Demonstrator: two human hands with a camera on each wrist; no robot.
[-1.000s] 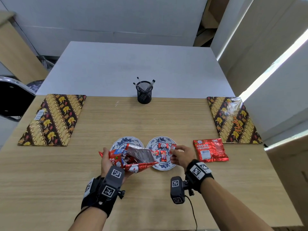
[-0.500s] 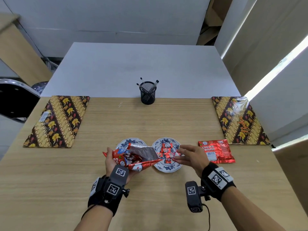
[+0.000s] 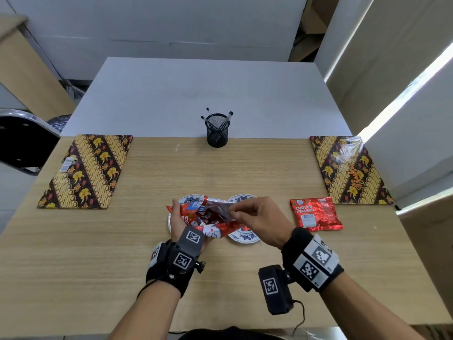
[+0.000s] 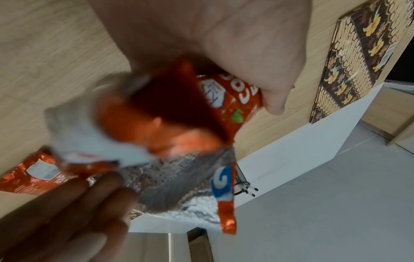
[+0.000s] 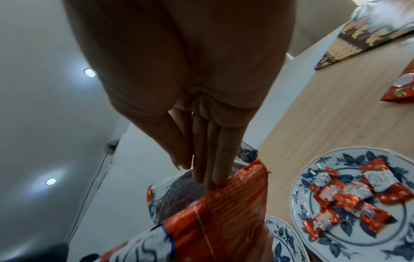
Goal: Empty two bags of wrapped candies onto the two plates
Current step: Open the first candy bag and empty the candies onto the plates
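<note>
My left hand (image 3: pixel 180 218) grips an opened red candy bag (image 3: pixel 208 217) from below, its mouth turned right, above the left blue-and-white plate (image 3: pixel 190 199). My right hand (image 3: pixel 234 213) reaches in from the right with straight fingers (image 5: pixel 210 159), tips just inside the bag's (image 5: pixel 224 203) foil mouth. What they touch is hidden. The right plate (image 5: pixel 300 186) holds several red wrapped candies (image 5: pixel 349 200). A second, sealed red bag (image 3: pixel 315 214) lies flat on the table to the right of the plates.
A black mesh pen holder (image 3: pixel 217 130) stands at the far edge of the wooden table (image 3: pixel 98 253). Two batik-patterned packages lie at the left (image 3: pixel 85 171) and right (image 3: pixel 349 169). A chair (image 3: pixel 19 141) stands at the left.
My right hand has left the right plate and moved left to the mouth of the bag. My left hand keeps its hold on the bag in the same place.
</note>
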